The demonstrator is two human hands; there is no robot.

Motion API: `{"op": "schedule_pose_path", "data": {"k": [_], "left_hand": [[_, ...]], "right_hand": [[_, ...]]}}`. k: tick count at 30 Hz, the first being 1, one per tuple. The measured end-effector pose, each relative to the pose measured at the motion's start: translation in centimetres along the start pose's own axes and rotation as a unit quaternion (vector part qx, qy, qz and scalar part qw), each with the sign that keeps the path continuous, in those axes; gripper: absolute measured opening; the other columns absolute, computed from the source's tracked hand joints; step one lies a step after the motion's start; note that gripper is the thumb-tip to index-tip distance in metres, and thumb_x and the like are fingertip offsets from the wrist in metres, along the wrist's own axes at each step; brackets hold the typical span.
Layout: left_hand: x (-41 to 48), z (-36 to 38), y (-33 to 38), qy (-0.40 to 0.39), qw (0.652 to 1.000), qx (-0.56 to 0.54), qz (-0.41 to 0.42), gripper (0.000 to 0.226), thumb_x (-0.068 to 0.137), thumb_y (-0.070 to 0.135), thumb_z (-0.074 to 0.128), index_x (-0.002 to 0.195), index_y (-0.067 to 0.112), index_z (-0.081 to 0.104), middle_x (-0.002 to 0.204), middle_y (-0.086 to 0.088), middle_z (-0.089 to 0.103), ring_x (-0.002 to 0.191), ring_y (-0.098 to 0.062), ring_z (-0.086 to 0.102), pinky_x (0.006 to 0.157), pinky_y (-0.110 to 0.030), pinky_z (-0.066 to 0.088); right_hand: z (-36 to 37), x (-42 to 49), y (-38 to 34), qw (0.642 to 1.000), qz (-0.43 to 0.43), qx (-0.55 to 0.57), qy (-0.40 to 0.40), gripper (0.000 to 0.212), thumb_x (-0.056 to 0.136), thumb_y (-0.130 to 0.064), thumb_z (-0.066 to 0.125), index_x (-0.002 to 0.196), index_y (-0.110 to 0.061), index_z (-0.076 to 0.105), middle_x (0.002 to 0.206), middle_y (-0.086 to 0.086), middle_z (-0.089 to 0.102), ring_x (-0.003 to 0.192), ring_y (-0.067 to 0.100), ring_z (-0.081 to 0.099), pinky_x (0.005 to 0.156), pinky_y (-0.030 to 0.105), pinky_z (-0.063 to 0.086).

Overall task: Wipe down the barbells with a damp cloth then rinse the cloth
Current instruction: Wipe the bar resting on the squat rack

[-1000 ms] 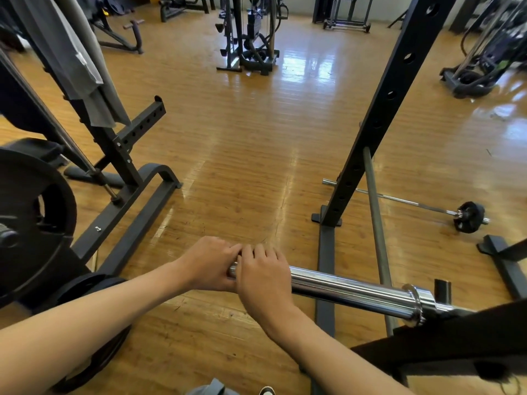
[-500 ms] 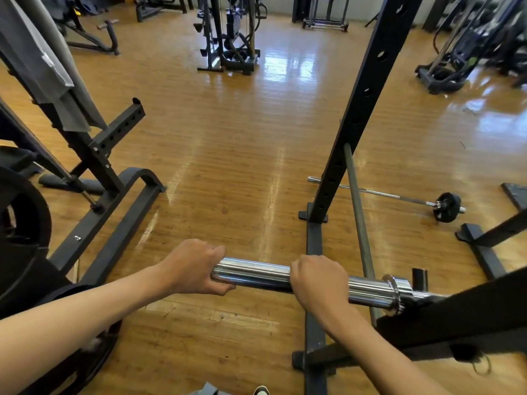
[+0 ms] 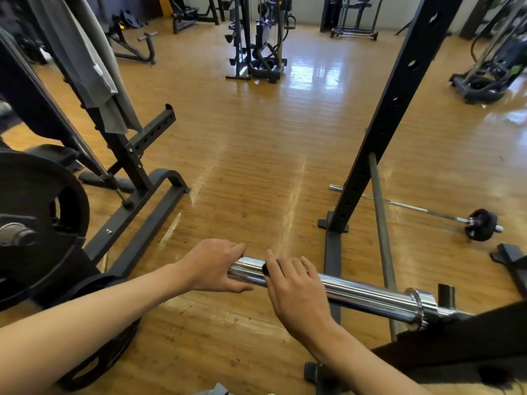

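Head view. The chrome sleeve of a barbell (image 3: 365,295) is lying level across the lower frame, its inner collar sitting at the black rack arm on the right and its free end pointing left. The left hand (image 3: 214,266) is wrapping that free end, fingers over the top and thumb beneath. The right hand (image 3: 296,292) is resting just beside it on the sleeve with fingers nearly straight. A black upright (image 3: 379,124) is standing behind on the wooden floor (image 3: 256,166), where a second barbell (image 3: 413,208) is lying. Grey fabric (image 3: 94,67) is hanging on the left rack, above a weight plate (image 3: 42,195).
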State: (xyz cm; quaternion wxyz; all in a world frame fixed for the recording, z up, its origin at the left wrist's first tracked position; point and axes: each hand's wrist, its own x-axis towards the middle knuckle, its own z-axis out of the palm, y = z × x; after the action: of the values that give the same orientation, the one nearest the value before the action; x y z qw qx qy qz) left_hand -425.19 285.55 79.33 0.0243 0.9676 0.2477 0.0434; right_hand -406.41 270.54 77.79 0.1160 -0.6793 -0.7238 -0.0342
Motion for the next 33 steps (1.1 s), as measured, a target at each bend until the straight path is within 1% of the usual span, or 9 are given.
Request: {"op": "schedule_pose_path", "data": {"k": [4,8,10,13,16,19,25,29,33], "left_hand": [[-1.0,-0.7,-0.1,-0.045,0.978,-0.18,-0.094,0.055,0.086,0.072,0.048,0.116,0.027,0.052,0.107,0.013,0.059,0.095,-0.004,0.057,0.081,-0.027,0.053],[-1.3,-0.7,0.4,-0.025,0.832,-0.493,-0.254,0.058,0.087,0.058,0.035,0.135,0.028,0.048,0.137,0.013,0.055,0.129,-0.002,0.049,0.105,-0.03,0.042],[-2.1,-0.7,0.4,-0.012,0.806,-0.535,-0.254,0.069,0.087,0.068,0.029,0.147,0.033,0.037,0.147,0.022,0.046,0.135,0.007,0.039,0.108,-0.025,0.036],[-3.4,-1.0,-0.4,-0.018,0.838,-0.483,-0.253,0.071,0.094,0.064,0.023,0.159,0.034,0.015,0.163,0.021,0.021,0.147,0.006,0.019,0.117,-0.022,0.02],[-4.9,-1.1,-2.5,-0.047,0.933,-0.281,-0.22,0.082,0.094,0.074,0.017,0.161,0.032,-0.006,0.168,0.013,-0.006,0.151,0.002,-0.009,0.123,-0.027,0.0],[-6.6,-0.9,-4.3,-0.076,0.975,-0.15,-0.144,0.104,0.084,0.089,0.011,0.16,0.021,-0.012,0.167,0.008,-0.013,0.15,0.001,-0.02,0.121,-0.022,-0.012],[-7.8,-0.2,-3.4,-0.122,0.986,-0.016,-0.109,0.122,0.078,0.097,0.023,0.159,0.012,-0.011,0.167,0.001,-0.014,0.15,-0.008,-0.025,0.124,-0.031,-0.012],[-7.6,0.4,-2.0,-0.113,0.987,-0.001,-0.112,0.121,0.079,0.096,0.027,0.16,0.015,-0.011,0.167,-0.003,-0.015,0.151,-0.013,-0.026,0.126,-0.035,-0.007],[-7.1,0.5,-1.1,-0.113,0.988,0.009,-0.108,0.12,0.082,0.089,0.033,0.159,0.01,-0.013,0.167,-0.006,-0.015,0.152,-0.017,-0.024,0.125,-0.034,-0.01]], "right_hand": [[0.0,0.5,-1.2,0.996,0.086,0.008,0.025,0.048,0.103,-0.032,0.032,0.135,-0.008,0.059,0.106,0.007,0.068,0.098,0.027,0.064,0.096,0.044,0.052],[0.8,5.4,-4.7,0.994,0.111,-0.007,0.003,0.046,0.095,-0.027,0.026,0.09,-0.014,0.07,0.075,0.004,0.066,0.066,0.025,0.063,0.058,0.034,0.041],[0.7,7.5,-6.4,0.996,0.083,-0.021,-0.021,0.036,0.093,-0.028,0.039,0.079,-0.018,0.07,0.07,0.001,0.066,0.061,0.023,0.064,0.053,0.03,0.031],[0.8,8.6,-8.1,0.999,0.032,0.009,0.027,0.018,0.074,-0.031,0.081,0.075,-0.015,0.071,0.061,0.0,0.064,0.051,0.021,0.062,0.047,0.025,0.038],[2.1,6.4,-6.7,0.998,-0.04,0.001,0.054,0.045,0.094,-0.036,0.058,0.125,-0.006,0.067,0.097,0.005,0.071,0.086,0.023,0.068,0.075,0.033,0.055],[2.0,3.9,-4.6,0.998,-0.052,-0.022,0.042,0.053,0.101,-0.035,0.037,0.139,-0.004,0.056,0.119,0.011,0.068,0.109,0.028,0.065,0.096,0.04,0.055],[-0.1,9.1,-9.4,0.999,0.025,-0.003,0.033,0.023,0.072,-0.027,0.088,0.074,-0.01,0.072,0.061,0.004,0.064,0.051,0.022,0.062,0.048,0.026,0.045],[2.1,9.1,-10.7,0.998,-0.066,0.019,0.0,0.059,0.085,-0.028,0.078,0.134,-0.001,0.06,0.12,0.016,0.068,0.106,0.031,0.067,0.093,0.043,0.056],[2.5,5.5,-7.3,0.994,-0.103,-0.023,0.006,0.073,0.09,-0.032,0.072,0.15,-0.003,0.042,0.146,0.019,0.053,0.134,0.036,0.052,0.112,0.049,0.044]]}}
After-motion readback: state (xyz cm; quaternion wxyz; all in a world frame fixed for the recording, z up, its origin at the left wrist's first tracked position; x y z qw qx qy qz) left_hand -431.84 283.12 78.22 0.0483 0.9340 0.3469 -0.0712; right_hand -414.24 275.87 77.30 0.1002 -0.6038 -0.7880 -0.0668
